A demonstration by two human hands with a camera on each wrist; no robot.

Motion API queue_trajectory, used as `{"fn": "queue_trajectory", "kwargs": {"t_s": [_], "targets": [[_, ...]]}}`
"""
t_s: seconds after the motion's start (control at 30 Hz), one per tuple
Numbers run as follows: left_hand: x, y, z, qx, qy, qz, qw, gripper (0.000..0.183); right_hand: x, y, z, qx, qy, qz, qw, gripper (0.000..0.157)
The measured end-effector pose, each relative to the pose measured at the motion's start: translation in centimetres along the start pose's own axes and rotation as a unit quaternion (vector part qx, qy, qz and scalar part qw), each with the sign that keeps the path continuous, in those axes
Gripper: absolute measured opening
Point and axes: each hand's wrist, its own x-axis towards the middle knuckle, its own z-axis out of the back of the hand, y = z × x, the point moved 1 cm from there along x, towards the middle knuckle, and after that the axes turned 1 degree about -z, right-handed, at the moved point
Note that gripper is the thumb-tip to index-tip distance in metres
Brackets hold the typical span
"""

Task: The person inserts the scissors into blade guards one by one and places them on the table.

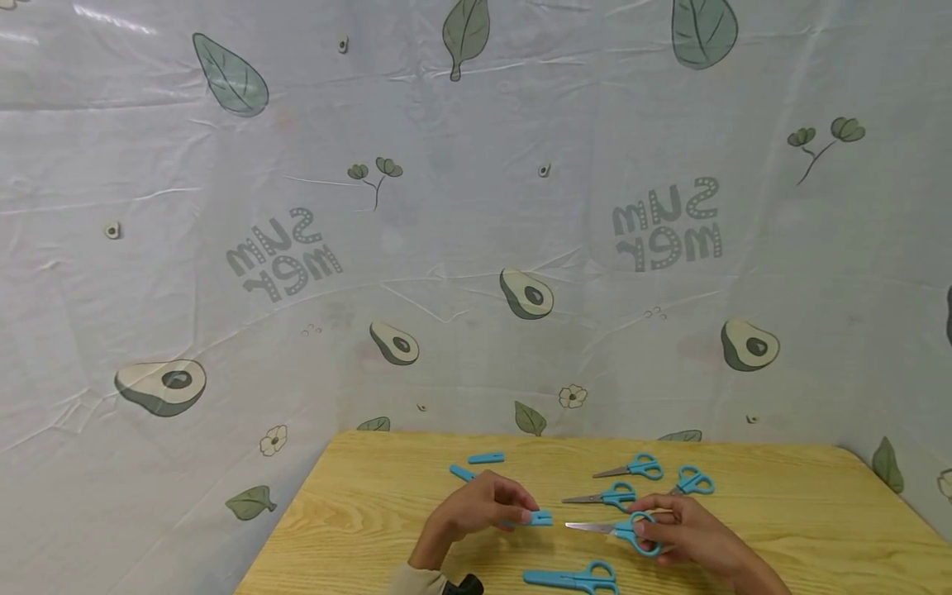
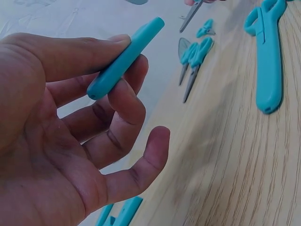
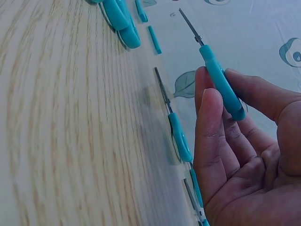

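Between thumb and fingers, my left hand [image 1: 479, 506] pinches a blue scissors cover [image 1: 541, 518], its slotted end facing right. The left wrist view shows this cover [image 2: 124, 61] tilted, with the little finger held away from it. My right hand [image 1: 695, 535] grips a pair of blue-handled scissors [image 1: 595, 527] by the finger loops. Their blades are together and point left at the cover's slotted end, a small gap apart. In the right wrist view the thumb and fingertips press on the scissors' handle [image 3: 221, 82] from both sides.
Near the front lies a covered pair of scissors [image 1: 552, 578]. Behind the right hand are three bare pairs: near scissors [image 1: 617, 497], far scissors [image 1: 643, 468] and right-hand scissors [image 1: 693, 481]. Two loose covers, one farther back [image 1: 486, 458] and one partly hidden [image 1: 460, 472], lie beyond the left hand.
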Motion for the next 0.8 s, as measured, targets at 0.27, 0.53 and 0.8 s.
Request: {"fn": "queue_trajectory", "kwargs": {"t_s": [0.27, 0.53, 0.8], "targets": [[0.5, 0.0, -0.4, -0.01, 0.006, 0.006, 0.9999, 0.022, 0.4, 0.5, -0.6, -0.034, -0.009, 0.009, 0.999, 0.046], [0.5, -0.3, -0.7, -0.015, -0.004, 0.015, 0.9998, 0.019, 0.6, 1.1, -1.0, -0.001, 0.002, 0.014, 1.0, 0.044], [0.5, -0.4, -0.8, -0.01, -0.004, 0.014, 0.9998, 0.019, 0.4, 1.1, -0.9, 0.009, 0.005, 0.018, 1.0, 0.043]]}}
